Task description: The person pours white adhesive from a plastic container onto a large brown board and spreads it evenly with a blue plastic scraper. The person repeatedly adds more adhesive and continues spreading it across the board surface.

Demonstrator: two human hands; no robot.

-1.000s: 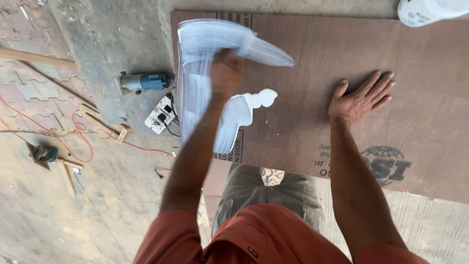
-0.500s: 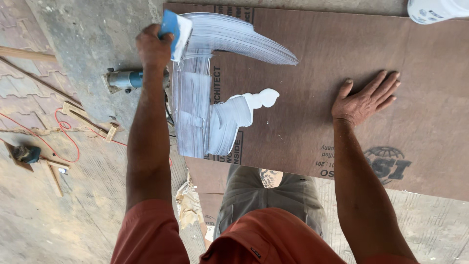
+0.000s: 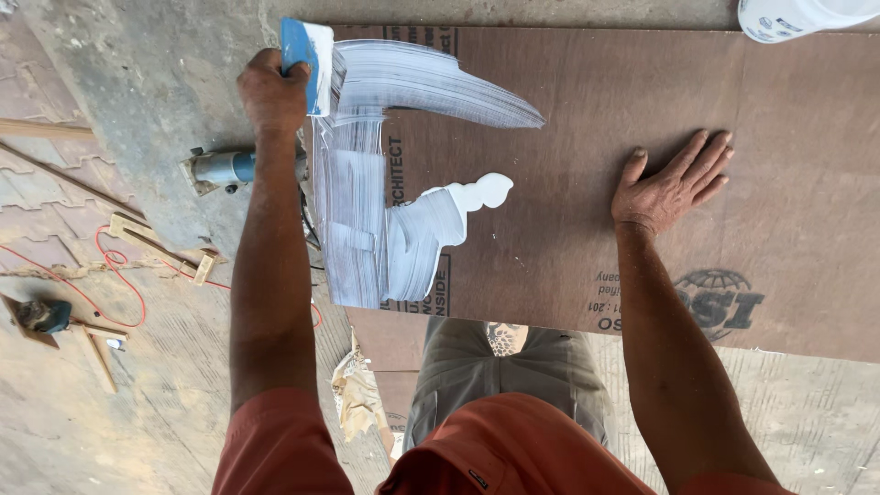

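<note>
A: What is the left hand [image 3: 272,92] closed on?

B: A flat blue spreader blade [image 3: 306,64], gripped tight between thumb and curled fingers. It sits at the board's corner, at eleven o'clock from the person's lap, its edge touching the wet white glue smear [image 3: 367,211].

A: Has it moved?

B: Yes. A second ago that hand was mid-board over the glue; half a second ago it had risen towards the corner, and now it stands right on the edge. The streaks have grown with it, so the coat looks spread along that side, while the rest of the large brown plywood sheet [image 3: 587,119] stays bare.

A: And the right hand [image 3: 671,185]?

B: It lies flat and open at two o'clock, holding nothing, pressing on the sheet as before.

A: Anything around?

B: A white plastic tub [image 3: 807,16] at one o'clock and a grey-blue power tool [image 3: 220,168] on the floor at nine o'clock.
</note>
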